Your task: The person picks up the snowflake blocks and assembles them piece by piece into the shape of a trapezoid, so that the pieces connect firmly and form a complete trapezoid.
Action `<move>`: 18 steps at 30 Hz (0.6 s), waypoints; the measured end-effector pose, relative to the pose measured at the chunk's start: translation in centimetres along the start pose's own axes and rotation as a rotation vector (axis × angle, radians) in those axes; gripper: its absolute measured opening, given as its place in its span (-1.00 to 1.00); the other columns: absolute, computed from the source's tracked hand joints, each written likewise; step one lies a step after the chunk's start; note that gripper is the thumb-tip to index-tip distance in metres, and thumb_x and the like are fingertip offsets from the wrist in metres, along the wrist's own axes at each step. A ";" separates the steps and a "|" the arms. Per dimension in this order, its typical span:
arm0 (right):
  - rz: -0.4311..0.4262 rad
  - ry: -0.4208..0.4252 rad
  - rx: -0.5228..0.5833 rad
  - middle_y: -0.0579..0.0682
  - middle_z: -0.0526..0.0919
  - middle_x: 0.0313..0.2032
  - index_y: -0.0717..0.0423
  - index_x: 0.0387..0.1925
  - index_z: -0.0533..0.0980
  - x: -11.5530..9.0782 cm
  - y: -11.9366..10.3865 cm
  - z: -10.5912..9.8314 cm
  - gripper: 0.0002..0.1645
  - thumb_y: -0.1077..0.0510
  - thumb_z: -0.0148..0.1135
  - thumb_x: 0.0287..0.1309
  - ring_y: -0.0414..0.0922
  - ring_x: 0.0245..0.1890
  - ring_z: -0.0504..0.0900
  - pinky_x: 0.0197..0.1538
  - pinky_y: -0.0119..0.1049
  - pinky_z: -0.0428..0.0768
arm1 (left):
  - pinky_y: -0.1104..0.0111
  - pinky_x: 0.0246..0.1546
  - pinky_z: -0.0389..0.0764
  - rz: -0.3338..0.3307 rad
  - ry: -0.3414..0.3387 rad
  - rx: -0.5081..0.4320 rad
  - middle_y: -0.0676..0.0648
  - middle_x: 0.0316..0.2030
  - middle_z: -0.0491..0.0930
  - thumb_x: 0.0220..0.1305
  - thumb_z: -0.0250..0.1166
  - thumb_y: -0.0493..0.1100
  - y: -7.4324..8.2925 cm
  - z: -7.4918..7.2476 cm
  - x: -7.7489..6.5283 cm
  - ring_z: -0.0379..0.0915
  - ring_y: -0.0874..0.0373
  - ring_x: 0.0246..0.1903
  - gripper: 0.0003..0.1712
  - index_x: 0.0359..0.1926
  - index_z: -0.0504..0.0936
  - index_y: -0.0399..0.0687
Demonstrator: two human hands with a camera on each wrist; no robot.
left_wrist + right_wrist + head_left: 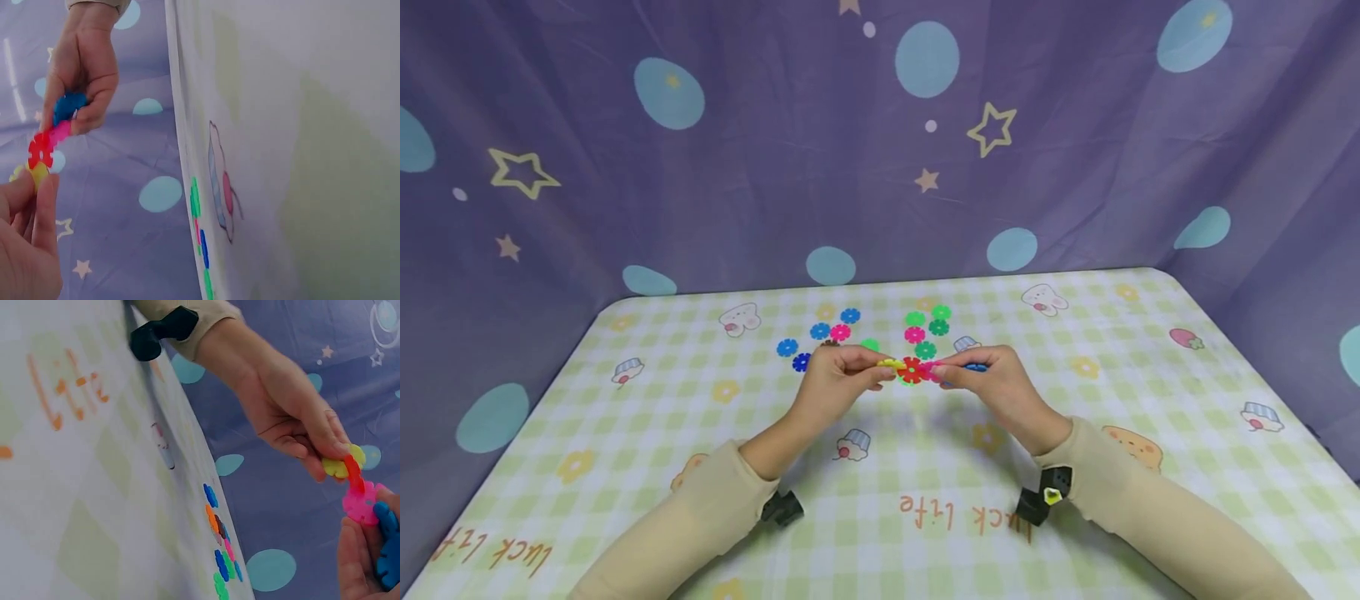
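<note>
Above the table a short chain of notched plastic discs joins both hands. My left hand [835, 379] pinches the yellow disc [345, 461] at one end between thumb and fingers. Beside it is the red disc [912, 371], linked to the pink disc [360, 505]. My right hand [1003, 383] holds the pink disc and the blue disc [69, 107] at the other end. In the right wrist view the right hand's fingers partly cover the blue disc.
Loose discs lie on the checked tablecloth [647, 433] beyond the hands. On the left are blue discs [787, 347] and a pink one [840, 332]; on the right, green discs [938, 327] and another pink one [914, 334]. A patterned purple curtain [775, 167] hangs behind.
</note>
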State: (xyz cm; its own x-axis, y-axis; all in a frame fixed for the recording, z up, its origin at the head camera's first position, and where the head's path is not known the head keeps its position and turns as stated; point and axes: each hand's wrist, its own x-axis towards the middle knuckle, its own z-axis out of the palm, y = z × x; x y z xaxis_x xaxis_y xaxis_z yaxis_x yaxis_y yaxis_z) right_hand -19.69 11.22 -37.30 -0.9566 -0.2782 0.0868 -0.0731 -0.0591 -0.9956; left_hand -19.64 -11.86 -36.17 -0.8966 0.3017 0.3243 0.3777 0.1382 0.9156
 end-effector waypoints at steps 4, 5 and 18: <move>-0.020 0.014 -0.023 0.00 0.72 -0.35 0.39 -0.33 0.65 0.1 -0.1 0.2 -0.77 0.25 0.38 0.02 -0.06 -0.30 0.67 -0.06 -0.11 0.60 | 0.33 -0.37 0.66 -0.005 0.023 0.017 -0.28 -0.37 0.69 0.09 0.36 -0.37 0.0 0.0 0.2 0.63 0.25 -0.49 -0.87 -0.33 0.70 -0.41; -0.028 0.007 -0.021 0.00 0.71 -0.36 0.41 -0.32 0.64 0.1 -0.1 0.2 -0.75 0.24 0.37 0.03 -0.06 -0.30 0.67 -0.06 -0.09 0.60 | 0.33 -0.37 0.66 -0.011 0.022 0.012 -0.29 -0.37 0.68 0.09 0.36 -0.38 0.0 -0.1 0.3 0.63 0.24 -0.49 -0.88 -0.33 0.69 -0.41; 0.006 -0.152 -0.040 0.06 0.66 -0.21 0.42 -0.10 0.53 1.0 0.5 -0.3 -0.56 0.07 0.22 0.22 -0.19 -0.23 0.61 -0.12 -0.37 0.57 | 0.31 -0.31 0.66 -0.085 -0.104 -0.053 -0.28 -0.33 0.68 0.12 0.31 -0.43 -1.3 -1.5 0.8 0.62 0.22 -0.46 -0.86 -0.28 0.66 -0.47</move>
State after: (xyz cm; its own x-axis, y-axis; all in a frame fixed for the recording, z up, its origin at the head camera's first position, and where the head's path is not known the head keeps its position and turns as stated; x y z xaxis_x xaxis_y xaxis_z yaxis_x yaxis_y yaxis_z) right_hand -20.72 11.16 -37.69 -0.9034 -0.4208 0.0825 -0.0818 -0.0197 -0.9965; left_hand -21.24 -13.20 -36.72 -0.8949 0.3875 0.2215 0.2864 0.1180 0.9508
